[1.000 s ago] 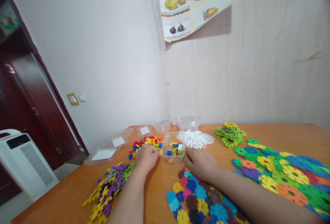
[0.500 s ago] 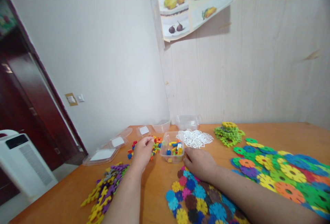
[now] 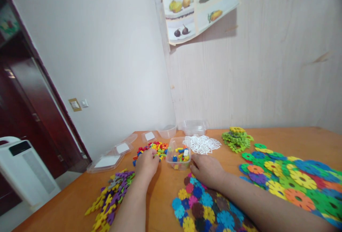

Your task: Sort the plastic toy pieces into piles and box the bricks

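Nearest the wearer, just behind the right hand [image 3: 207, 169], lies a flat mat of small multicoloured plastic flower-shaped discs [image 3: 205, 205], its far edge touching the heel of that hand. Beside the left forearm, on its outer side, sits a heap of yellow, purple and grey interlocking plastic pieces [image 3: 112, 196], apart from the hand.

The left hand [image 3: 146, 163] rests palm-down with fingers curled onto the near edge of a loose pile of small bright plastic building bricks [image 3: 152, 149]; whether it pinches a brick cannot be told. The pile lies straight ahead of its fingertips and spreads sideways, toward the right hand. The right hand lies flat and loosely open on the orange wooden tabletop [image 3: 294, 141], holding nothing.

Between the two hands and a little ahead stands a small clear plastic tub partly filled with bricks [image 3: 178, 157], its long side running crosswise. The left hand's fingers are nearer the pile; the right hand's fingertips are just beside the tub's near right corner.

Beyond the right hand lie white lattice-like plastic pieces [image 3: 202, 143], and farther out on its outer side, green clustered pieces [image 3: 236, 139].
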`<state>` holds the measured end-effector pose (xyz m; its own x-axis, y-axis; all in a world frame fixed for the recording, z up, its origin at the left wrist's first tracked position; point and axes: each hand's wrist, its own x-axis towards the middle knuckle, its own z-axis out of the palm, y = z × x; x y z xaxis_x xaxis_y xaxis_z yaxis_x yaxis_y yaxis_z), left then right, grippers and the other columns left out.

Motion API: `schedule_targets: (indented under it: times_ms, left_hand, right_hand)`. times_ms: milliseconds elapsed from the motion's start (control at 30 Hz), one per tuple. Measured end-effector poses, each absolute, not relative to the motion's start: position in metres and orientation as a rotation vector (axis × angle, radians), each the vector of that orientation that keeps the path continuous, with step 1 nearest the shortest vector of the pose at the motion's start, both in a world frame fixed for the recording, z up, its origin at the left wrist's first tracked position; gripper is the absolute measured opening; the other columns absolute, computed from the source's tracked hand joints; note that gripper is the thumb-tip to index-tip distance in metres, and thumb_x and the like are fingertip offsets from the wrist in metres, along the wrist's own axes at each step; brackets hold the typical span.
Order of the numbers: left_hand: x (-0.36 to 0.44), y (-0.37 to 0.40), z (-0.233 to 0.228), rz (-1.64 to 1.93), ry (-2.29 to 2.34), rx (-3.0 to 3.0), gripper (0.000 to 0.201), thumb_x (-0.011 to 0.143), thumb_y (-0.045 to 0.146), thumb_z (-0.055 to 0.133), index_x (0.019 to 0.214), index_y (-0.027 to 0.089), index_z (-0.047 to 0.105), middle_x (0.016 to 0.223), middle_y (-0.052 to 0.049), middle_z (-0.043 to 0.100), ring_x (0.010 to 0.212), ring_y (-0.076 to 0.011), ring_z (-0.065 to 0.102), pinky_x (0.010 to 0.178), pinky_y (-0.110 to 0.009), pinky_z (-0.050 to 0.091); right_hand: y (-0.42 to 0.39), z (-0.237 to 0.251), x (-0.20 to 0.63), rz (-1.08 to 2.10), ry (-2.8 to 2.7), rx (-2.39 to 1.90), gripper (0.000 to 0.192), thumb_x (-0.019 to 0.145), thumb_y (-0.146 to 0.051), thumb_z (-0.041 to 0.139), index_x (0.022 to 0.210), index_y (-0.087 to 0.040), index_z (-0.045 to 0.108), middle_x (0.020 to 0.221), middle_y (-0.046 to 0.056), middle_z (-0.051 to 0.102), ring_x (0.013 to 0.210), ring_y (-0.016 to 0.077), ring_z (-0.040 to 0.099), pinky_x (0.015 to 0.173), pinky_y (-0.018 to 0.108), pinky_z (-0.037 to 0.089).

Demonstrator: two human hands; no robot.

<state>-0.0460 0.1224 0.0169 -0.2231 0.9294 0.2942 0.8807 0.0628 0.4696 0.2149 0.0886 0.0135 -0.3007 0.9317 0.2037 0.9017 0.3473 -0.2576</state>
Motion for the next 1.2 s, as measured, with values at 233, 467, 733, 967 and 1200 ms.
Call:
schedule_targets:
  times_ms: [233,467,733,967,1200]
  left_hand:
    - [-0.023,0.12,0.03,1.382,1.604,1.75,0.045,0.091,0.038,0.051,0.13,0.017,0.06,0.13,-0.01,0.067,0.116,-0.0191,0.064,0.097,-0.029,0.048]
    - [-0.046,0.124,0.012,1.272,1.934,1.722,0.027,0.086,0.033,0.051,0.098,0.019,0.071,0.097,-0.005,0.077,0.089,-0.0196,0.07,0.078,-0.028,0.05]
    - [-0.056,0.128,0.005,1.204,2.033,1.723,0.024,0.085,0.032,0.05,0.088,0.02,0.071,0.083,-0.003,0.075,0.076,-0.0168,0.068,0.065,-0.024,0.045]
    - [-0.057,0.124,0.008,1.183,2.149,1.613,0.022,0.084,0.031,0.05,0.08,0.021,0.07,0.077,-0.002,0.074,0.072,-0.0176,0.066,0.061,-0.025,0.041]
    - [-0.057,0.125,0.005,1.188,2.137,1.627,0.022,0.084,0.029,0.051,0.079,0.021,0.07,0.075,-0.001,0.073,0.072,-0.017,0.066,0.06,-0.024,0.039]
  right_hand:
    - [0.088,0.014,0.215,0.133,-2.308,-1.647,0.03,0.093,-0.033,0.043,0.099,-0.02,0.069,0.102,0.014,0.075,0.093,0.028,0.07,0.071,0.034,0.044]
    - [0.088,0.014,0.214,0.202,-2.235,-1.687,0.043,0.094,-0.032,0.043,0.133,-0.019,0.054,0.107,0.015,0.074,0.096,0.0283,0.07,0.072,0.034,0.044]
    - [0.09,0.023,0.219,0.206,-2.23,-1.613,0.06,0.091,-0.032,0.048,0.15,-0.027,0.037,0.116,0.01,0.073,0.1,0.0261,0.069,0.074,0.032,0.04]
    - [0.076,0.035,0.213,0.186,-2.418,-1.421,0.026,0.095,-0.036,0.047,0.094,-0.023,0.07,0.091,0.004,0.073,0.084,0.0185,0.065,0.066,0.026,0.033]
    - [0.074,0.034,0.21,-0.019,-2.448,-1.351,0.031,0.099,-0.04,0.045,0.088,-0.022,0.068,0.086,0.005,0.071,0.08,0.0188,0.063,0.065,0.027,0.031]
